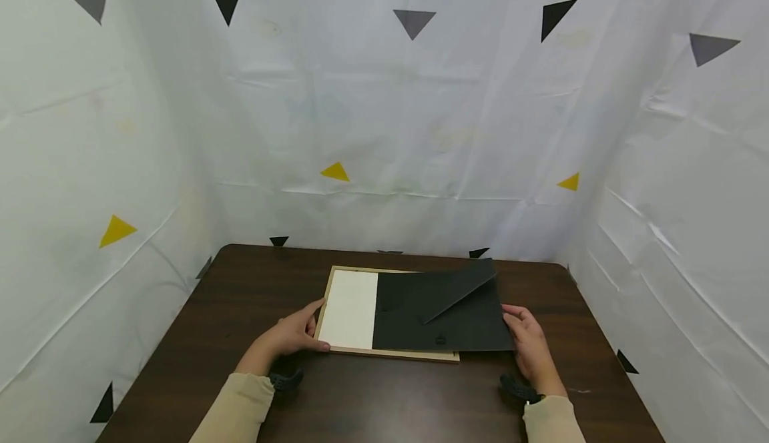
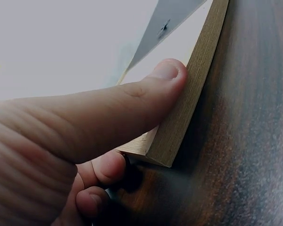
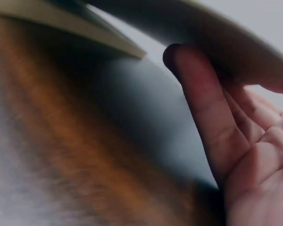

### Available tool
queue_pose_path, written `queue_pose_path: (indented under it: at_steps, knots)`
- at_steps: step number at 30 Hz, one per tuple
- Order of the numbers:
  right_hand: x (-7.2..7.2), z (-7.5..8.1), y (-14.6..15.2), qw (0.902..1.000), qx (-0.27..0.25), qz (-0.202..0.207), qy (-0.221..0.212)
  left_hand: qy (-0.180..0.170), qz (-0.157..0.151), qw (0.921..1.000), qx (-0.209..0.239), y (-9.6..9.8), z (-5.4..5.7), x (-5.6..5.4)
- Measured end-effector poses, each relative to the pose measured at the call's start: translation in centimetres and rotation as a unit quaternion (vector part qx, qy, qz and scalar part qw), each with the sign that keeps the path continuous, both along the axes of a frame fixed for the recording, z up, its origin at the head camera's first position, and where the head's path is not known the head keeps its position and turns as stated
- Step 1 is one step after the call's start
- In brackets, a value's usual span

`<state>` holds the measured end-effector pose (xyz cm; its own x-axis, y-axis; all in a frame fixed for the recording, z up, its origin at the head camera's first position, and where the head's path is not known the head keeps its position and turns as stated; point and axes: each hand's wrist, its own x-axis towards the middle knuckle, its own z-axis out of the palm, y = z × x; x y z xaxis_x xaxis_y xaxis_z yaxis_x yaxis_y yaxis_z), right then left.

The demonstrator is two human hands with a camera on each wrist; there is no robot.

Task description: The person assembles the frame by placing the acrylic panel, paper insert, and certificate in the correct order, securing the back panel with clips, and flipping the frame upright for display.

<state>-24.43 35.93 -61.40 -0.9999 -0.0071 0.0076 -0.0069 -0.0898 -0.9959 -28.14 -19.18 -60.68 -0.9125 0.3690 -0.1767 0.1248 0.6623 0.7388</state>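
A light wooden picture frame lies on the table, with a white sheet showing in its left part. Across the rest lies a black backing board with a fold-out stand leg; the board juts out past the frame's right end. At the left end, my left hand grips the frame, its thumb on the near edge by the corner. My right hand pinches the board's right edge. In the right wrist view the board is raised off the table, with fingers beneath it.
The dark brown wooden table has rounded far corners. White sheeting with black, grey and yellow triangles hangs behind it and on both sides. Each wrist wears a black band.
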Motion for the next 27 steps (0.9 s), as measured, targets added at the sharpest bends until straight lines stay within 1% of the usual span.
queue_pose_path:
  at_steps: [2,5,8,11,14,17,21,27]
  knots:
    - [0.2,0.1,-0.5,0.9990,0.043,-0.010,-0.010,0.000,-0.001,1.0000,0.005,-0.1,-0.1,0.1]
    - [0.2,0.6,-1.0,0.9945,0.100,-0.021,-0.021,0.003,-0.003,0.9999,0.011,-0.1,0.1,0.0]
    - [-0.1,1.1,-1.2,0.9900,0.134,-0.029,-0.035,0.002,-0.005,0.9999,0.015,0.0,0.3,-0.2]
    - [-0.6,1.4,-1.4,0.9893,0.134,-0.030,-0.049,0.000,-0.009,0.9998,0.017,0.0,0.6,-0.4]
    - [-1.2,1.5,-2.0,0.9908,0.119,-0.033,-0.054,0.000,-0.010,0.9998,0.015,-0.2,0.6,-0.5]
    - [-1.5,1.8,-2.8,0.9911,0.116,-0.034,-0.055,0.000,-0.002,0.9999,0.014,-0.3,0.5,-0.7]
    - [-1.7,2.1,-4.2,0.9910,0.116,-0.034,-0.058,0.000,0.006,0.9999,0.014,-0.3,0.2,-0.9]
    - [-1.7,1.9,-5.8,0.9928,0.106,-0.015,-0.053,-0.004,0.006,0.9997,0.025,-0.5,0.0,-0.9]
